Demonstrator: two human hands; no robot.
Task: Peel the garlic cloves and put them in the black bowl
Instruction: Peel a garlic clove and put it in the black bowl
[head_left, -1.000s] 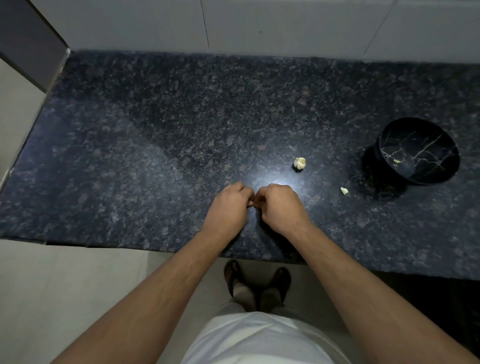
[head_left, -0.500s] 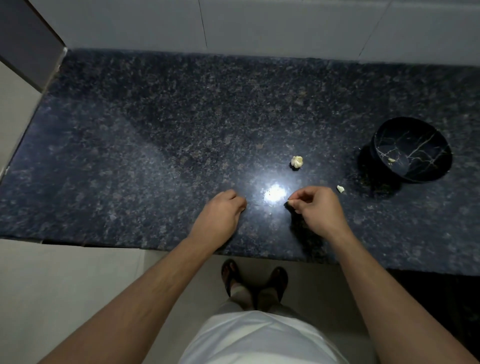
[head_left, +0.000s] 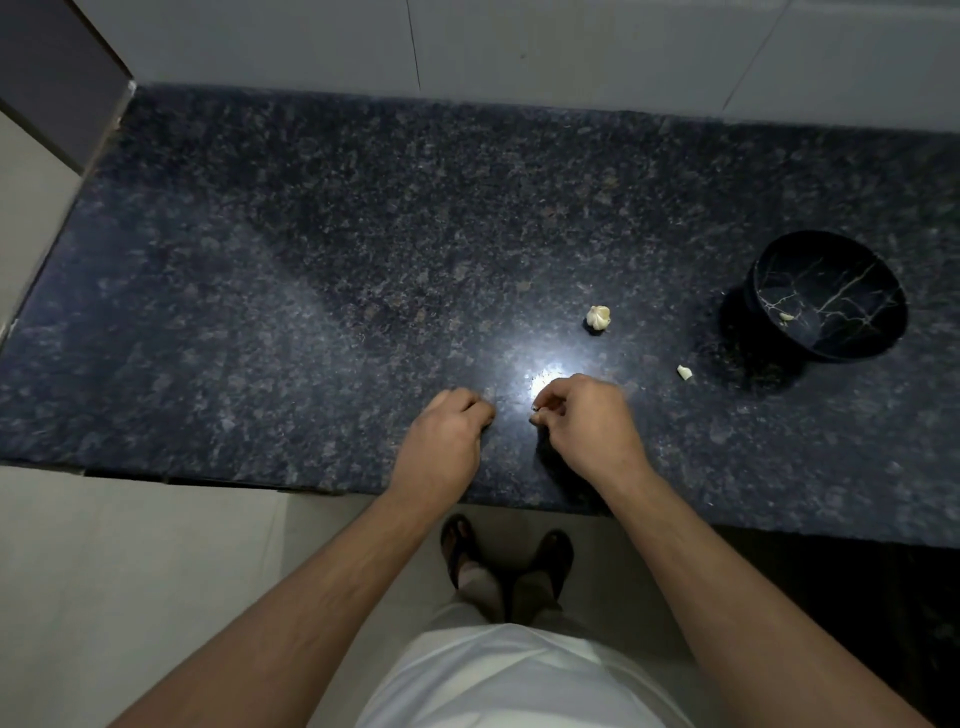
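Note:
My right hand (head_left: 582, 423) hovers just above the front of the dark granite counter (head_left: 311, 312), with its thumb and fingers pinching a small garlic clove (head_left: 536, 412). A short gap to the left, my left hand (head_left: 448, 435) rests on the counter with its fingers curled under; nothing shows in it. A partial garlic bulb (head_left: 598, 318) lies beyond my right hand. A small loose garlic piece (head_left: 684, 372) lies further right. The black bowl (head_left: 878, 332) with gold veins stands tilted at the far right, and one pale clove (head_left: 786, 316) lies inside it.
A tiled wall (head_left: 519, 47) runs along the back of the counter. A bright light reflection (head_left: 545, 376) glares on the stone just beyond my right hand. The counter's front edge (head_left: 260, 480) runs under my forearms, with my feet on the floor below.
My hands, pinched together on the clove a second ago, have come apart. The right hand swung right with the clove, then came back a little to the left. The left hand stayed put.

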